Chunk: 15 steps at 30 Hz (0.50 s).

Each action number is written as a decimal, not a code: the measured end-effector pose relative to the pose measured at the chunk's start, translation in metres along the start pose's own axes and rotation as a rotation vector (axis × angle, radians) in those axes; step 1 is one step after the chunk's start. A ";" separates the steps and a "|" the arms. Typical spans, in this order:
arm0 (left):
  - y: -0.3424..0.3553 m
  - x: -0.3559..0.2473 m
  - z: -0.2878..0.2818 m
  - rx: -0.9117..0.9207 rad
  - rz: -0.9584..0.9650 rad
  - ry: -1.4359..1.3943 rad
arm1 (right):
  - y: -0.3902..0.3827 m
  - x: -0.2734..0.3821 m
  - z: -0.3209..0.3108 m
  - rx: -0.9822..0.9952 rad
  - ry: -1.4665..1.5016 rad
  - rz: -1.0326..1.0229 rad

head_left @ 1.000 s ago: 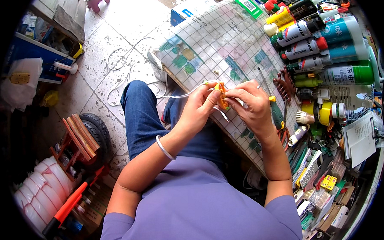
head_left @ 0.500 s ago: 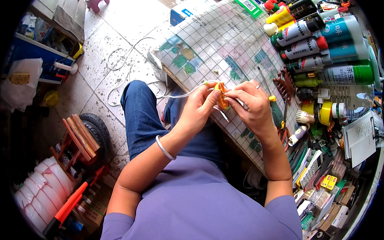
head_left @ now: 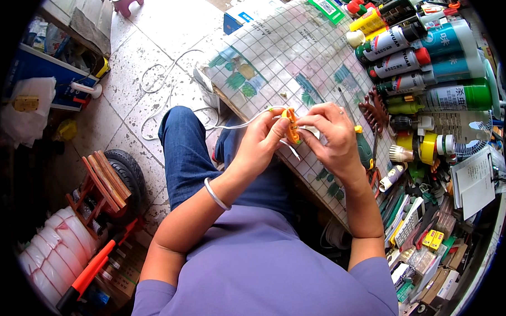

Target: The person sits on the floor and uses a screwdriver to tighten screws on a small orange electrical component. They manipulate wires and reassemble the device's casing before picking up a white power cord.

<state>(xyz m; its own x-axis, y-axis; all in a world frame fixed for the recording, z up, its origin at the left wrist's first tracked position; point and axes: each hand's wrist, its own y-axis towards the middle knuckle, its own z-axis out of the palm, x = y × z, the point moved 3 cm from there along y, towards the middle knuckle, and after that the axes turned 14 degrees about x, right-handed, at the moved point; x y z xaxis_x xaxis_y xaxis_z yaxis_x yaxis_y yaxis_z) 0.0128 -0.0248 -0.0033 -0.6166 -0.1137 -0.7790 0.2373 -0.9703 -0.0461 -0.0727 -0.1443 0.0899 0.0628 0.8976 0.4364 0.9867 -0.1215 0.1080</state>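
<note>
My left hand (head_left: 266, 135) grips a small orange plastic tool (head_left: 289, 123) over the edge of the grid-topped table (head_left: 260, 57). My right hand (head_left: 333, 138) pinches at the tool's right side, fingers curled around the white cable (head_left: 235, 127) there. This cable runs in from loops on the floor, and a short end (head_left: 294, 152) dangles below the tool. Just beyond my right hand lie a green-handled screwdriver (head_left: 365, 148) and a brown comb-like object (head_left: 374, 115).
Several spray cans (head_left: 397, 61), tape rolls (head_left: 428, 149), notepads (head_left: 477, 189) and small boxes line the table's right side. On the left are a wheeled trolley (head_left: 106, 180), plastic-wrapped bundles (head_left: 53, 248) and a shelf (head_left: 52, 76). A pink stool (head_left: 128, 3) stands on the tiled floor.
My right hand's fingers have shifted slightly, with more of something white showing among them. The orange tool stays in nearly the same place.
</note>
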 end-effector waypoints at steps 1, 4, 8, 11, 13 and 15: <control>0.000 0.000 0.000 -0.001 0.002 -0.010 | -0.001 -0.001 0.002 0.021 -0.021 -0.001; 0.001 -0.005 0.005 -0.023 0.013 -0.019 | -0.005 -0.001 -0.003 -0.002 -0.045 0.008; 0.004 0.000 0.006 -0.056 0.056 -0.199 | -0.022 0.003 -0.012 0.003 0.210 0.253; -0.001 -0.011 0.013 -0.032 0.039 -0.225 | -0.043 0.012 0.006 -0.009 0.509 0.307; -0.004 -0.021 0.020 -0.041 0.036 -0.285 | -0.051 0.016 0.026 -0.136 0.633 0.327; -0.004 -0.024 0.023 -0.056 0.043 -0.338 | -0.053 0.017 0.040 -0.300 0.602 0.245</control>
<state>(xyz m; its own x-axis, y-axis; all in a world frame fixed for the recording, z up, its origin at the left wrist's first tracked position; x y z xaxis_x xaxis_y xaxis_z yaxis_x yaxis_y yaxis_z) 0.0095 -0.0229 0.0295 -0.8166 -0.2275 -0.5304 0.3036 -0.9509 -0.0596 -0.1183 -0.1055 0.0561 0.0983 0.4506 0.8873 0.8656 -0.4786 0.1471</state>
